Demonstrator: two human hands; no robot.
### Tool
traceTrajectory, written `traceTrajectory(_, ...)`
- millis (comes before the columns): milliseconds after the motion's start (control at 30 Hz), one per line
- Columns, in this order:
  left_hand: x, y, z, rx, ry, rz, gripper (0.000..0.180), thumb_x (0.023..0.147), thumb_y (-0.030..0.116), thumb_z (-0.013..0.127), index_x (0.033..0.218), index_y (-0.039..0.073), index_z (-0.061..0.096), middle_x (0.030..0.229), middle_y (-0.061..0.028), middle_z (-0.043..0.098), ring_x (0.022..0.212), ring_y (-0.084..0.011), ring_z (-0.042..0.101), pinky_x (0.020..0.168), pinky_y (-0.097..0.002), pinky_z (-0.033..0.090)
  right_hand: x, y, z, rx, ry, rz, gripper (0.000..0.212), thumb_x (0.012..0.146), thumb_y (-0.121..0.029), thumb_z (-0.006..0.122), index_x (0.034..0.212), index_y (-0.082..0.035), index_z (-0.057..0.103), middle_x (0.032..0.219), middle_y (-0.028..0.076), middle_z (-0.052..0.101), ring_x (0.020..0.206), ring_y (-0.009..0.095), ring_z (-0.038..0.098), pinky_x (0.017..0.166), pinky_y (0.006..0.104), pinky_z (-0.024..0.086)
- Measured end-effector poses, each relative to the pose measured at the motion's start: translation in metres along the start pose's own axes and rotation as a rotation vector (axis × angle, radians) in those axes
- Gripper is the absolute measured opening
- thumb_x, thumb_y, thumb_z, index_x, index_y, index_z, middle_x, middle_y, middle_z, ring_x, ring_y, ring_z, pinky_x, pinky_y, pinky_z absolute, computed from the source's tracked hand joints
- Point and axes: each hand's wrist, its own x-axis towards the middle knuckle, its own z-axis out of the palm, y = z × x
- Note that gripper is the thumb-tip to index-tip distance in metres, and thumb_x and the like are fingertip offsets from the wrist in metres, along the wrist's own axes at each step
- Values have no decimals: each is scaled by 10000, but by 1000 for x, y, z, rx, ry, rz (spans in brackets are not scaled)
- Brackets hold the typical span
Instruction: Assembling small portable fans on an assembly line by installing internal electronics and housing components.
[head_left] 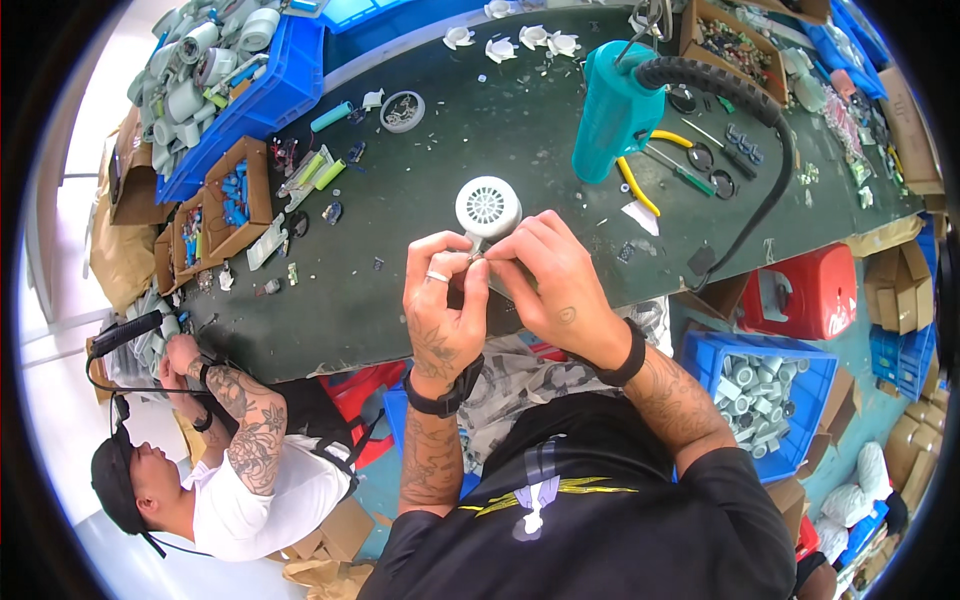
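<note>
A white round housing with a slotted grille (488, 205) stands on the dark green bench, just beyond my fingertips. My left hand (445, 300) and my right hand (555, 285) meet at its near side. Fingers and thumbs of both are pinched together around a small part at the end of the housing's narrow stem. That part is mostly covered by the fingertips, so its kind does not show. A teal power screwdriver (610, 115) hangs to the right of the housing, with a thick black cable (720, 75) curving from it.
Yellow-handled pliers (637, 185) and a green-handled screwdriver (695, 181) lie at right. A small round dish (402, 112) holds tiny parts. Blue crates (290, 80) and cardboard boxes (245, 165) line the left. A red stool (810, 290) stands right; a co-worker (245, 460) works at left.
</note>
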Motion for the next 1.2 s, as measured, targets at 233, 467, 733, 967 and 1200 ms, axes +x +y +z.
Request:
traceTrajectory(233, -5, -6, 0, 13, 29, -18, 53, 927, -12, 709, 922, -22, 657, 1105, -89, 635, 741, -128, 630, 659, -278, 512, -1, -1, 1, -13, -18, -1, 102, 876, -15, 720, 937, -33, 640, 889, 114, 640, 874, 334, 590, 748, 431, 512)
traceTrajectory(467, -3, -2, 4, -49, 55, -52, 85, 916, -6, 723, 1000, -11, 713, 1143, -94, 643, 755, -127, 634, 689, -278, 523, -3, 2, 2, -22, 3, 38, 107, 866, -32, 740, 922, -37, 650, 877, 110, 645, 867, 328, 594, 738, 430, 516)
traceTrajectory(733, -3, -5, 4, -90, 22, -96, 73, 947, -1, 718, 1013, -5, 686, 1138, -101, 632, 755, -131, 610, 688, -286, 512, -3, 3, 6, 1, 104, -26, 126, 842, -1, 767, 927, -46, 685, 858, 90, 644, 850, 315, 597, 721, 417, 512)
traceTrajectory(967, 0, 0, 2, -70, -14, -173, 20, 984, 10, 667, 987, -3, 653, 1120, -99, 598, 921, -172, 588, 767, -302, 484, -2, 5, 3, -27, 7, -53, 86, 866, -25, 720, 920, -44, 656, 908, 94, 625, 893, 329, 583, 774, 417, 516)
traceTrajectory(1200, -4, -7, 6, -57, 30, -77, 45, 972, -4, 682, 991, -15, 642, 1110, -104, 614, 780, -153, 603, 704, -300, 502, -3, 2, 3, -19, -30, -21, 77, 877, -9, 685, 927, -24, 629, 929, 118, 611, 898, 342, 569, 793, 430, 506)
